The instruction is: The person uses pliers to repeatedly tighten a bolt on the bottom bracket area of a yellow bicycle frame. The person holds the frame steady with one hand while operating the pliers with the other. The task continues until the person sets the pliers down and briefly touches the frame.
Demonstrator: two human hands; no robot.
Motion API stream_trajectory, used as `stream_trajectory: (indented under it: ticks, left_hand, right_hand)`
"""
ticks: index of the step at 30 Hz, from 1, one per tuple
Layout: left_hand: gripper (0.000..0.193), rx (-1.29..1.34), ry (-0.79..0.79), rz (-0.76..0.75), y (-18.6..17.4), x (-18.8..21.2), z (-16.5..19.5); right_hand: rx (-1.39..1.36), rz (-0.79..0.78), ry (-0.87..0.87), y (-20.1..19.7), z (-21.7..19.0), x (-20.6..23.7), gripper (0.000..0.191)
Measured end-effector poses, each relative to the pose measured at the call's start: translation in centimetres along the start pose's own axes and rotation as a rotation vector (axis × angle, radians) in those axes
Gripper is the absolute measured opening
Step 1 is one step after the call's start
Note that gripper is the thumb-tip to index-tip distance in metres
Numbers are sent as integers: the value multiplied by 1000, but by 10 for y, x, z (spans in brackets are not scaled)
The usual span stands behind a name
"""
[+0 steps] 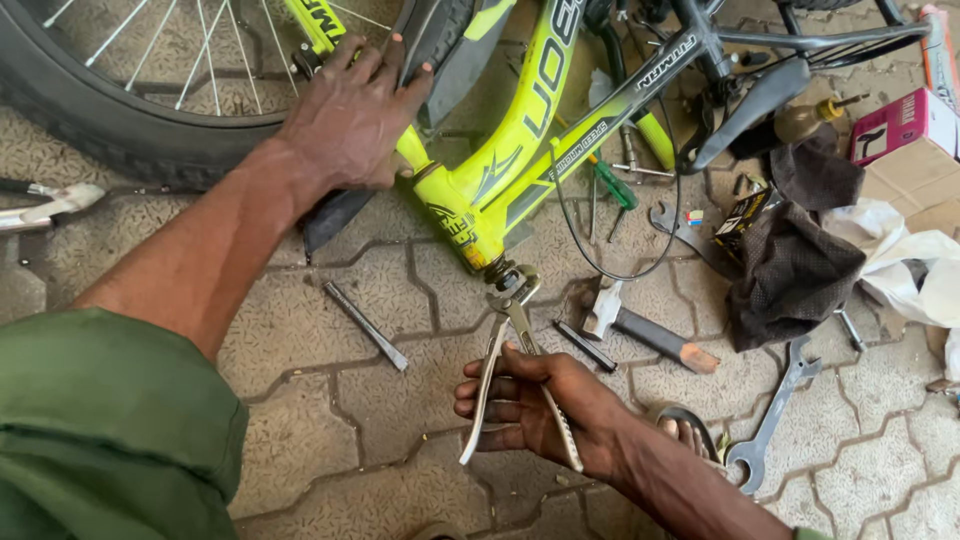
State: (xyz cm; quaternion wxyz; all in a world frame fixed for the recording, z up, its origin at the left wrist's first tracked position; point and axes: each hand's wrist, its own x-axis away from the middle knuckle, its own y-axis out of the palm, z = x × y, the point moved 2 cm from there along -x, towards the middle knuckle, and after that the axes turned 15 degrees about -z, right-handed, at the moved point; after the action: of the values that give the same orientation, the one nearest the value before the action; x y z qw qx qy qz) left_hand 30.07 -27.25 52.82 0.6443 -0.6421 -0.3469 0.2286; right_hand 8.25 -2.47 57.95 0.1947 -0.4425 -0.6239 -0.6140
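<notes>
A lime-green bicycle frame (520,130) lies across the paved ground, its black-tyred wheel (110,130) at the top left. My left hand (350,115) presses on the frame's green tube beside the tyre. My right hand (535,410) grips the two metal handles of a pair of pliers (510,340). The pliers' jaws are clamped on the threaded fitting (497,272) at the frame's lower end.
Scattered on the paving are a hammer (650,335), a metal rod (365,325), a spanner (770,425), a green-handled screwdriver (612,185), a dark rag (790,270), a small oil bottle (805,118) and cardboard boxes (905,150) at the right. A loose black cable (620,272) loops below the frame.
</notes>
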Motion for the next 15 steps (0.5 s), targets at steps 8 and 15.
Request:
stream_trajectory:
  ticks: [8, 15]
  left_hand:
    - [112, -46, 9, 19, 0, 1, 1]
    - [111, -65, 19, 62, 1, 4, 2]
  right_hand:
    - [17, -69, -34, -16, 5, 5, 45]
    - [29, -173, -22, -25, -6, 1, 47]
